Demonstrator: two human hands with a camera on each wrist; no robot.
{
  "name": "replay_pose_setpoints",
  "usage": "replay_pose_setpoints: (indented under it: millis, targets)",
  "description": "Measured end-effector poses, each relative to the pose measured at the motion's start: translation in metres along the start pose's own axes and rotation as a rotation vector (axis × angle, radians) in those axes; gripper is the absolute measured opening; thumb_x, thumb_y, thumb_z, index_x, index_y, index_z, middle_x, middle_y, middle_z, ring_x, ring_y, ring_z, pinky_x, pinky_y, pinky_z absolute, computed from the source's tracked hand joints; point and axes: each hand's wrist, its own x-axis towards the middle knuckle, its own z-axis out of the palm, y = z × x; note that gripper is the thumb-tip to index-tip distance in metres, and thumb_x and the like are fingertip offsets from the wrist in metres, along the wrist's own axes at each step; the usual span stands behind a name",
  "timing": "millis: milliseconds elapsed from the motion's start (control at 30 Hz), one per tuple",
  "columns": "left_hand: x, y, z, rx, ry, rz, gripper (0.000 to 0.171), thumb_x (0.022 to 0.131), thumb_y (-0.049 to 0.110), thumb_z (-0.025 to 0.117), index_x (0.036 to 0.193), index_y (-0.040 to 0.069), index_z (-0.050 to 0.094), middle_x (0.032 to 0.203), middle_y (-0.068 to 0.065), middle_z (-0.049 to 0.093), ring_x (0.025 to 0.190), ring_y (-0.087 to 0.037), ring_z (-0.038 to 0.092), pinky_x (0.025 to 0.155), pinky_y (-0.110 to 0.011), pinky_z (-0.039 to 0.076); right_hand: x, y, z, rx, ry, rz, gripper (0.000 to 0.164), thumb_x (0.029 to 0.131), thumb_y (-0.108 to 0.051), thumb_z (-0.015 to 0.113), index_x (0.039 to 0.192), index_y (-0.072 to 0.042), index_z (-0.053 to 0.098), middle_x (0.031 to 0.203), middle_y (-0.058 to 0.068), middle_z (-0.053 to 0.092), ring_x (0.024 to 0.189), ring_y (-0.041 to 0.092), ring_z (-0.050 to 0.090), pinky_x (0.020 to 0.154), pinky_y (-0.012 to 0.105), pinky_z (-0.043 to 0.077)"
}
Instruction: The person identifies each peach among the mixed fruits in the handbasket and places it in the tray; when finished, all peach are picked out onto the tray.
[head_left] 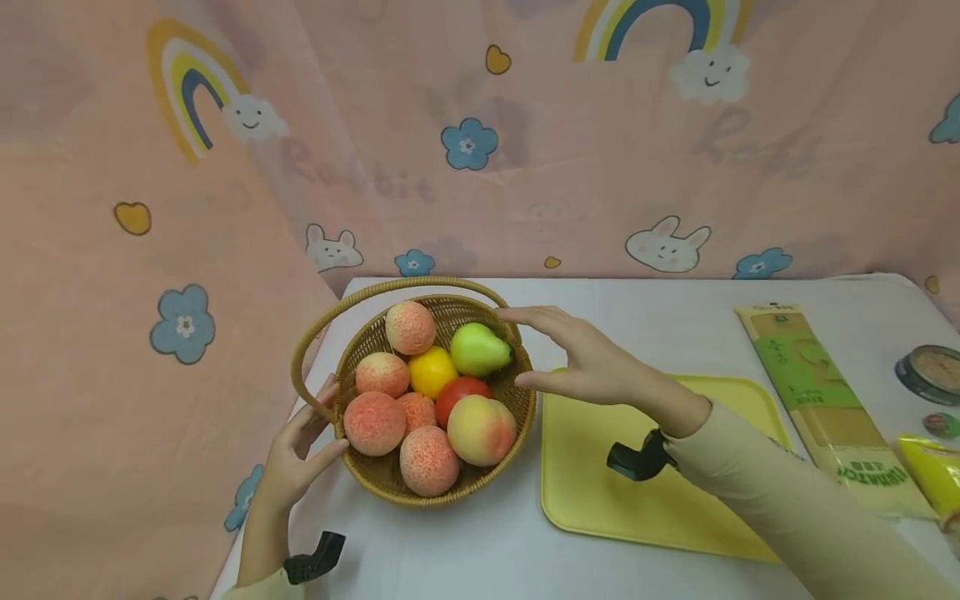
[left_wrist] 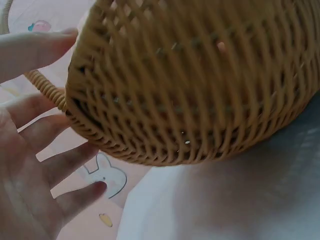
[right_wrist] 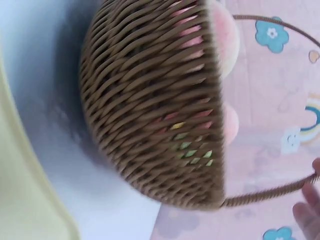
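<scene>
A round wicker basket (head_left: 435, 502) with a tall arched handle (head_left: 397, 285) holds several peaches (head_left: 429, 460), a green pear (head_left: 480, 350), a yellow round fruit (head_left: 432, 372) and a red one partly hidden under a peach. At its left side is my left hand (head_left: 288, 467), thumb and spread, fairly straight fingers touching the rim by the handle's foot. My right hand (head_left: 581, 354) reaches to the opposite rim, fingertips at the handle's other foot and thumb held apart. The woven wall (left_wrist: 200, 90) fills much of the left wrist view. In the right wrist view, fingertips (right_wrist: 307, 212) show near the handle.
Right of the basket lies a yellow tray (head_left: 585, 492), partly under my right forearm. Farther right are a long green-labelled packet (head_left: 813, 375), a round dark-rimmed container (head_left: 930, 375) and a yellow bag (head_left: 933, 471). A pink patterned curtain (head_left: 420, 192) borders the white table's back and left.
</scene>
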Motion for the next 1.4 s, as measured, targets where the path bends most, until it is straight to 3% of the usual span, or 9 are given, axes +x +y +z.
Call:
replay_pose_setpoints:
  millis: [267, 500, 733, 867, 967, 1100, 1200, 1400]
  targets:
    - [-0.003, -0.007, -0.003, 0.034, -0.028, -0.083, 0.07, 0.077, -0.018, 0.062, 0.141, -0.01, 0.034, 0.154, -0.024, 0.021, 0.139, -0.01, 0.034, 0.107, -0.015, 0.034, 0.01, -0.005, 0.004, -0.035, 0.021, 0.061, 0.066, 0.083, -0.023, 0.073, 0.141, -0.013, 0.043, 0.134, 0.005, 0.051, 0.127, 0.026, 0.037, 0.1, 0.056, 0.038]
    - [-0.001, -0.007, -0.006, 0.061, -0.034, -0.077, 0.07, 0.076, -0.017, 0.064, 0.14, -0.011, 0.035, 0.153, -0.027, 0.022, 0.139, -0.005, 0.032, 0.108, -0.014, 0.033, 0.003, -0.005, 0.007, -0.035, 0.034, 0.037, 0.071, 0.082, -0.023, 0.075, 0.143, -0.011, 0.042, 0.141, 0.006, 0.048, 0.129, 0.023, 0.04, 0.104, 0.053, 0.038]
    - [0.0, -0.007, -0.006, 0.054, -0.036, -0.07, 0.07, 0.076, -0.018, 0.064, 0.139, -0.012, 0.035, 0.154, -0.025, 0.022, 0.139, -0.007, 0.033, 0.108, -0.015, 0.032, 0.012, -0.007, 0.012, 0.019, -0.042, 0.017, 0.072, 0.084, -0.022, 0.073, 0.146, -0.013, 0.037, 0.145, 0.004, 0.045, 0.129, 0.025, 0.046, 0.107, 0.049, 0.039]
    - [0.0, -0.007, -0.006, 0.036, -0.037, -0.082, 0.07, 0.077, -0.018, 0.063, 0.14, -0.011, 0.035, 0.154, -0.023, 0.021, 0.139, -0.008, 0.033, 0.108, -0.016, 0.032, 0.026, -0.009, 0.016, 0.057, -0.076, 0.009, 0.071, 0.084, -0.022, 0.072, 0.145, -0.014, 0.037, 0.139, 0.003, 0.05, 0.119, 0.019, 0.053, 0.101, 0.046, 0.045]
    - [0.001, -0.006, -0.006, 0.031, -0.036, -0.093, 0.071, 0.077, -0.018, 0.063, 0.141, -0.01, 0.035, 0.155, -0.021, 0.021, 0.14, -0.011, 0.033, 0.108, -0.016, 0.033, 0.041, -0.01, 0.02, 0.079, -0.093, 0.001, 0.069, 0.084, -0.022, 0.072, 0.145, -0.014, 0.039, 0.134, 0.002, 0.054, 0.098, 0.015, 0.058, 0.086, 0.041, 0.052]
    - [0.002, -0.007, -0.007, 0.024, -0.038, -0.103, 0.071, 0.077, -0.017, 0.064, 0.142, -0.008, 0.035, 0.155, -0.021, 0.021, 0.14, -0.013, 0.033, 0.108, -0.017, 0.033, 0.063, -0.008, 0.026, 0.066, -0.118, 0.014, 0.067, 0.085, -0.023, 0.071, 0.143, -0.014, 0.041, 0.139, 0.004, 0.051, 0.111, 0.019, 0.057, 0.095, 0.04, 0.049]
    - [0.002, -0.008, -0.007, 0.011, -0.039, -0.102, 0.07, 0.077, -0.017, 0.064, 0.141, -0.009, 0.035, 0.155, -0.022, 0.021, 0.14, -0.01, 0.033, 0.108, -0.017, 0.033, 0.078, -0.007, 0.032, 0.048, -0.15, 0.048, 0.068, 0.085, -0.025, 0.071, 0.144, -0.013, 0.04, 0.144, 0.008, 0.046, 0.132, 0.024, 0.044, 0.108, 0.044, 0.038]
    - [0.003, -0.011, -0.008, -0.012, -0.042, -0.093, 0.069, 0.078, -0.017, 0.063, 0.14, -0.011, 0.035, 0.155, -0.024, 0.021, 0.14, -0.013, 0.033, 0.109, -0.017, 0.032, 0.104, -0.007, 0.039, 0.039, -0.217, 0.132, 0.069, 0.087, -0.029, 0.068, 0.146, -0.013, 0.036, 0.148, 0.008, 0.041, 0.136, 0.028, 0.039, 0.11, 0.045, 0.036]
